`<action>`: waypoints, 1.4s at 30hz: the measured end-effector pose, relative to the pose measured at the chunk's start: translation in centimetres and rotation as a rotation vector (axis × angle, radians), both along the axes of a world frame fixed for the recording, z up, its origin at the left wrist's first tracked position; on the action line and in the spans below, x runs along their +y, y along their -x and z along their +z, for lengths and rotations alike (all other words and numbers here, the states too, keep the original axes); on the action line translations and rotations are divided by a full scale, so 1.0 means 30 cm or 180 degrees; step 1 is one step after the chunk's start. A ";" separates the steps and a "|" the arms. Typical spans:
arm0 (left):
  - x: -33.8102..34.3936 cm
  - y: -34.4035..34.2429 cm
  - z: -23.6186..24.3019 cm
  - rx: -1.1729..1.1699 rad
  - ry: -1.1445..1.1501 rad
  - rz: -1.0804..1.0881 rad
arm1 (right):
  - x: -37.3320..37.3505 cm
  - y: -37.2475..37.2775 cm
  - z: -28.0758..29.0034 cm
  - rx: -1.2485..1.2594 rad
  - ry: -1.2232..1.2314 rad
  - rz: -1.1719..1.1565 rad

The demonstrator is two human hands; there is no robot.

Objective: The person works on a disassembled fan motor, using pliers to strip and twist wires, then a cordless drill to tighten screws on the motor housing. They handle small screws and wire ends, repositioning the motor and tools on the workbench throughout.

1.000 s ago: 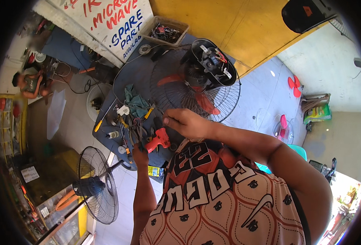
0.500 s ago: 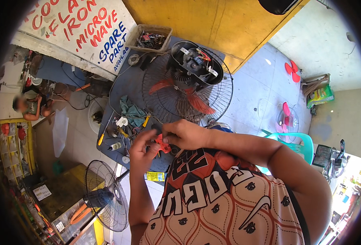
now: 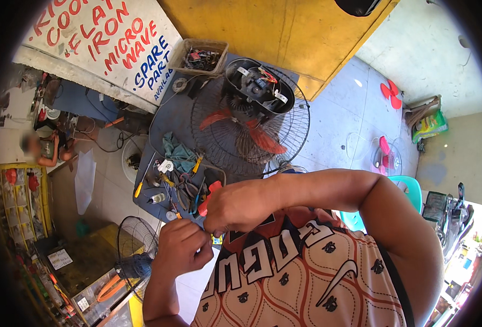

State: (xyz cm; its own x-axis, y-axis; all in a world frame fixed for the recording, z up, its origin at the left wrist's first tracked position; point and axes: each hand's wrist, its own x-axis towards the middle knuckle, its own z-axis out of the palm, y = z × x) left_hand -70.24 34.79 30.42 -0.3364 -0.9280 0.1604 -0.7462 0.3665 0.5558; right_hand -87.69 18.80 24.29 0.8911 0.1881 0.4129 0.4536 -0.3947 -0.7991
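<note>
Where the red tool sits: while the right hand (image 3: 241, 206) covers much of it, the red tool (image 3: 210, 196) shows a strip of its body at that hand's left edge, above the near side of the table (image 3: 170, 117).
Right hand: back toward the camera, fingers bent downward; it overlaps the red tool in view, but its palm side is hidden, so I cannot tell how tightly it closes or on what.
Left hand: the left hand (image 3: 184, 246) is just beside the right fingertips, its fingers curled inward with a small gap by the thumb; I cannot tell whether something is pinched there.
Loose tools: left of the red tool lies a jumble with a yellow-handled screwdriver (image 3: 138, 190) at the table's edge, a small bottle (image 3: 157, 198), a white part (image 3: 165, 165) and a teal cloth (image 3: 178, 153).
Fan on the table: beyond the hands, the wire guard surrounds red blades (image 3: 265, 141); the black housing (image 3: 286, 104) on top is uncovered, wires showing.
Table's far end: a plastic basket (image 3: 194, 71) of small parts stands near a lettered white board (image 3: 88, 62).
Around the table: a black fan (image 3: 135, 266) stands at lower left, a teal chair (image 3: 412, 191) at right, and another person (image 3: 47, 150) far left.
</note>
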 end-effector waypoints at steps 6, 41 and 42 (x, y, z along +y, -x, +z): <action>0.187 -0.243 -0.043 0.0792 -0.0345 0.1157 | -0.135 0.026 -0.041 0.0290 -0.0225 -0.0290; -0.930 0.373 -0.519 -0.0752 -0.0217 0.1778 | -0.705 0.402 -0.623 0.1385 -0.3575 -0.1913; -0.926 0.371 -0.523 -0.0757 -0.0211 0.1791 | -0.701 0.401 -0.627 0.1280 -0.3567 -0.1854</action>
